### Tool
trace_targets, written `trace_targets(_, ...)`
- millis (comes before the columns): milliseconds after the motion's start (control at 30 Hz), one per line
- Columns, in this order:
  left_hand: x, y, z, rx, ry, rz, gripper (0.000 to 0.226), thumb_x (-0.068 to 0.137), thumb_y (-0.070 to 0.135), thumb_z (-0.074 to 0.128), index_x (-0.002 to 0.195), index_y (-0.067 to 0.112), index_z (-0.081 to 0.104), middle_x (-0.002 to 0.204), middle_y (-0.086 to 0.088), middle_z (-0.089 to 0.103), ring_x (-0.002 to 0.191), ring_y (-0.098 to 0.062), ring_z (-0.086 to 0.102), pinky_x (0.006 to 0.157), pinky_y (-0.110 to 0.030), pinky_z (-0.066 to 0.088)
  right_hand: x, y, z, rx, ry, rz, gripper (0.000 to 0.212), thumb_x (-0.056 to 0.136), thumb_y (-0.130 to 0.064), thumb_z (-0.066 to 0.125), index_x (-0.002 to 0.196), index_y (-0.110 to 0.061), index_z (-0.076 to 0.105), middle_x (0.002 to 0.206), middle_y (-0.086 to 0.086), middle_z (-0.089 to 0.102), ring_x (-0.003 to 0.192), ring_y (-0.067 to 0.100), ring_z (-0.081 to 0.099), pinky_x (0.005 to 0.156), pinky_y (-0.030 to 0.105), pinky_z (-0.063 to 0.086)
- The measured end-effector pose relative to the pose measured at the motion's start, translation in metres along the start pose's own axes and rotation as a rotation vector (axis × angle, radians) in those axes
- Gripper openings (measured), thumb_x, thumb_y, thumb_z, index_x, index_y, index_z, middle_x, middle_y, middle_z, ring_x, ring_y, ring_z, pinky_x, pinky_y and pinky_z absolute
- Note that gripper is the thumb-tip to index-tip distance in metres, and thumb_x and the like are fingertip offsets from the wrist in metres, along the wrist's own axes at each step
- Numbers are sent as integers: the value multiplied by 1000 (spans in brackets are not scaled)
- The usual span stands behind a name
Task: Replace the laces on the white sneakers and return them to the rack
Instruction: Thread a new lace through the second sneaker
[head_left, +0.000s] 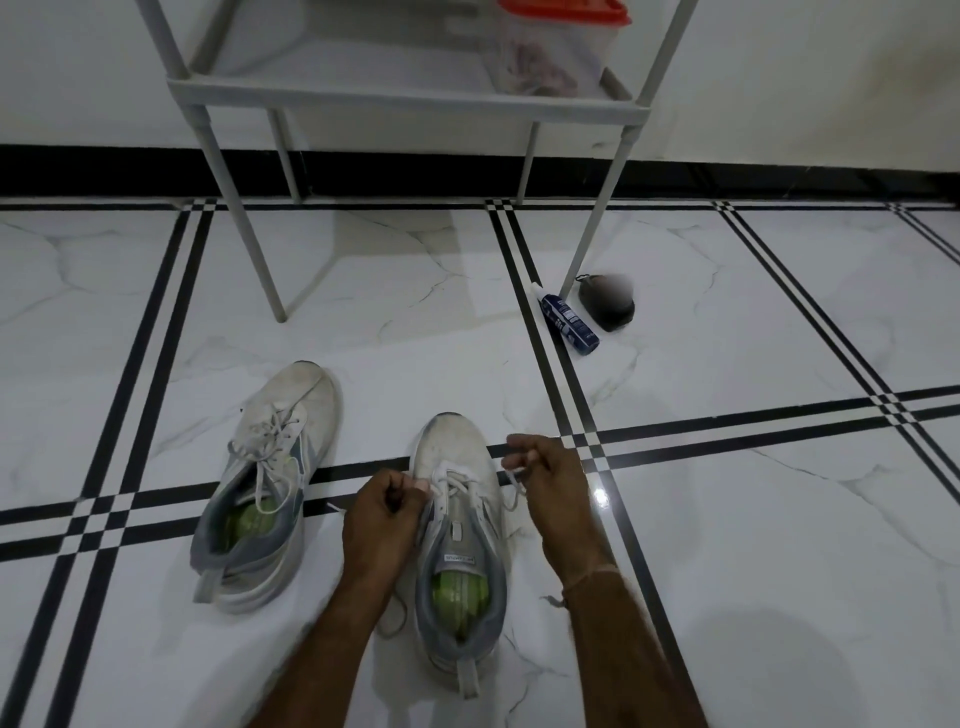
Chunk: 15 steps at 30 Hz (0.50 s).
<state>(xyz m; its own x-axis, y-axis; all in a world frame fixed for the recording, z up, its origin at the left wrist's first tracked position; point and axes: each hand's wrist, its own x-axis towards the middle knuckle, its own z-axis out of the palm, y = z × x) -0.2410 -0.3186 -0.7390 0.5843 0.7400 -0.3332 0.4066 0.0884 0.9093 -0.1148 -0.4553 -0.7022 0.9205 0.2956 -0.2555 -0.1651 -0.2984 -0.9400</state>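
Two white and grey sneakers with green insoles stand on the tiled floor, toes pointing away from me. The left sneaker (270, 493) is laced and leans slightly to the right. The right sneaker (460, 545) sits between my hands, with a white lace (457, 480) through its lower eyelets. My left hand (384, 512) pinches the lace at the shoe's left side. My right hand (545, 480) pinches the other lace end (514, 475) just right of the shoe. A loose lace loop lies on the floor under my left forearm.
A grey shoe rack (405, 101) stands ahead against the wall, with a red-lidded clear box (550, 47) on its shelf. Near its front right leg lie a blue spray bottle (569, 322) and a dark brush (608, 304).
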Motion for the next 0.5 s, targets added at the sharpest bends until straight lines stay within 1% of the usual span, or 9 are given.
trace_targets(67, -1, 1, 0, 3, -6, -12, 28, 80, 49, 71, 79, 22, 64, 79, 1, 71, 82, -27, 68, 82, -54, 57, 0, 0, 1, -87, -24, -93, 26, 105, 3, 40, 108, -11, 61, 89, 15, 70, 83, 13, 70, 74, 19, 57)
trace_targets(100, -4, 2, 0, 24, 17, -1, 21, 83, 42, 75, 81, 25, 64, 85, 5, 71, 88, -25, 67, 84, -51, 56, 1, -1, 2, -121, -38, -126, 22, 103, 4, 41, 107, -10, 56, 88, 15, 70, 81, 13, 71, 77, 26, 60)
trace_targets(167, -10, 6, 0, 173, 127, 103, 25, 80, 47, 78, 88, 32, 61, 98, 11, 64, 99, -20, 60, 86, -42, 52, 4, -5, 2, -147, -39, -186, 17, 102, 1, 44, 101, -13, 54, 82, 6, 71, 81, 15, 72, 76, 35, 62)
trace_targets(233, -19, 12, 0, 265, 139, 191, 35, 74, 59, 75, 90, 34, 57, 98, 13, 59, 96, -14, 54, 80, -36, 47, 7, -10, 1, -191, -17, -252, 19, 101, -6, 52, 90, -20, 58, 76, -4, 72, 79, 14, 71, 70, 35, 62)
trace_targets(300, -23, 18, 0, 234, -33, 156, 40, 70, 61, 75, 89, 32, 56, 91, 12, 60, 88, -12, 58, 72, -32, 49, 8, -13, 3, -240, -39, -306, 22, 98, -9, 60, 82, -23, 64, 74, -5, 71, 75, 13, 69, 66, 32, 59)
trace_targets(333, -24, 21, 0, 243, -116, 131, 39, 69, 59, 77, 87, 31, 57, 88, 10, 61, 83, -12, 59, 69, -31, 50, 7, -12, 6, -228, -68, -301, 21, 97, -10, 64, 80, -22, 68, 73, -3, 71, 74, 13, 68, 65, 30, 56)
trace_targets(400, -23, 24, -1, 294, -189, 96, 33, 71, 48, 83, 85, 29, 60, 80, 7, 64, 75, -12, 62, 67, -28, 51, 6, -4, 11, -181, -127, -249, 17, 95, -6, 67, 84, -17, 76, 75, -1, 73, 76, 11, 69, 67, 22, 53)
trace_targets(467, -21, 28, -4, 296, -168, 49, 21, 74, 33, 84, 82, 28, 65, 75, 6, 69, 72, -8, 65, 68, -25, 50, 4, 7, 14, -170, -156, -208, 22, 96, 2, 62, 96, -12, 79, 85, 1, 76, 80, 5, 69, 73, 18, 52)
trace_targets(500, -20, 29, -6, 294, -149, 38, 15, 75, 28, 83, 81, 28, 68, 74, 7, 70, 73, -6, 66, 69, -23, 50, 3, 10, 15, -147, -178, -180, 25, 97, 6, 58, 101, -10, 78, 87, 6, 76, 79, 4, 68, 74, 19, 53)
